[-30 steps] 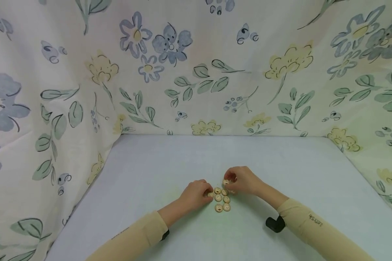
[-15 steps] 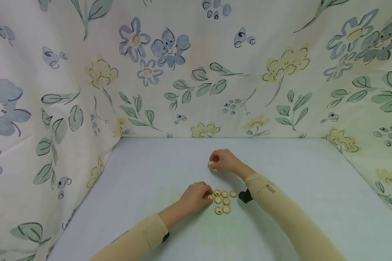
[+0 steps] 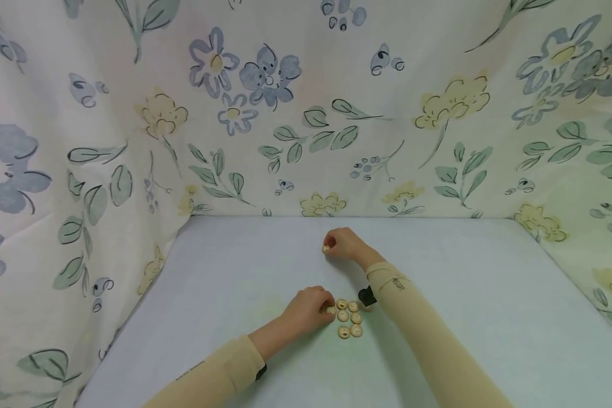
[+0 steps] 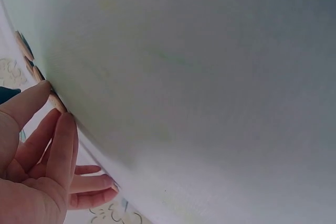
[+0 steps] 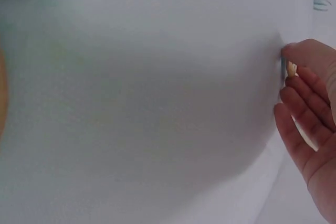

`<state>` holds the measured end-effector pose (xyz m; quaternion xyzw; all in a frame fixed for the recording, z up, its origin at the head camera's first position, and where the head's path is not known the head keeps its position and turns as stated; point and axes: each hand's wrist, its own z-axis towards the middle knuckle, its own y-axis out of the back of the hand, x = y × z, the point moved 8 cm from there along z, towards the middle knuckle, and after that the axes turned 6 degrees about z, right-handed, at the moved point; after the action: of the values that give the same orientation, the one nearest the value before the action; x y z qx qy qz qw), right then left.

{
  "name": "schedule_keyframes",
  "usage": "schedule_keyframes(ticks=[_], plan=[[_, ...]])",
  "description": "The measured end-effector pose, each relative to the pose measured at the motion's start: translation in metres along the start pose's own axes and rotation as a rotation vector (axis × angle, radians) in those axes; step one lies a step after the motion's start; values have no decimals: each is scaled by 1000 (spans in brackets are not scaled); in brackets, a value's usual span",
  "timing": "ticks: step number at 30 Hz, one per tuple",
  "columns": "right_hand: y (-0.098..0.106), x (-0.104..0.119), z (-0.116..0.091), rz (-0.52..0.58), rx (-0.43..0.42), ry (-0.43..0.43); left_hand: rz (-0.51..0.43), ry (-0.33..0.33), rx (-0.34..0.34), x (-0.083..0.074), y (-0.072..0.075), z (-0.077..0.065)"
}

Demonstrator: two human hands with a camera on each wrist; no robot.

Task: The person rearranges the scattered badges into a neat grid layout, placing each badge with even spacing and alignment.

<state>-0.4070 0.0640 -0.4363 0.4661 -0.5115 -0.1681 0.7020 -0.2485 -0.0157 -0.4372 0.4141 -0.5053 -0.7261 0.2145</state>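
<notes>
My left hand point(image 3: 308, 307) pinches a small round wooden disc point(image 3: 331, 310) lying at the left side of a cluster. Between its thumb and fingers the edge of that wooden disc point(image 4: 58, 102) shows in the left wrist view. Farther back, my right hand point(image 3: 347, 243) grips another wooden disc point(image 3: 326, 249) at its fingertips, low over the table. Only a pale sliver of this disc point(image 5: 291, 69) is visible in the right wrist view. Several more discs point(image 3: 343, 316) with simple faces drawn on them lie close together, right of my left fingertips.
One disc point(image 3: 365, 307) at the cluster's right is partly covered by the black wrist camera point(image 3: 368, 296) on my right arm. The pale table point(image 3: 234, 260) ends at the back and left against a flowered curtain point(image 3: 306, 85).
My right hand has moved from the cluster's upper right to back and left, carrying a wooden disc. In the last half second it shifted only slightly. My left hand stays on its disc.
</notes>
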Motion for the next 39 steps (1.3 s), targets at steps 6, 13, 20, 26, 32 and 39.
schedule_keyframes(ticks=[6, 13, 20, 26, 32, 39], plan=[[1, -1, 2, 18, 7, -32, -1, -5, -6, -1, 2, 0], [-2, -7, 1, 61, 15, -82, -22, -1, 15, -1, -1, -1], [-7, -10, 0, 66, 33, -84, -24, 13, 35, -1, -5, -4], [-7, -11, 1, 63, 34, -106, -24, 29, 36, 1, -6, -3], [-5, -13, 2, 70, 34, -117, -14, 30, 31, 1, -5, -1], [-3, -14, 1, 86, 21, -124, -9, 26, 29, -1, -2, -1]])
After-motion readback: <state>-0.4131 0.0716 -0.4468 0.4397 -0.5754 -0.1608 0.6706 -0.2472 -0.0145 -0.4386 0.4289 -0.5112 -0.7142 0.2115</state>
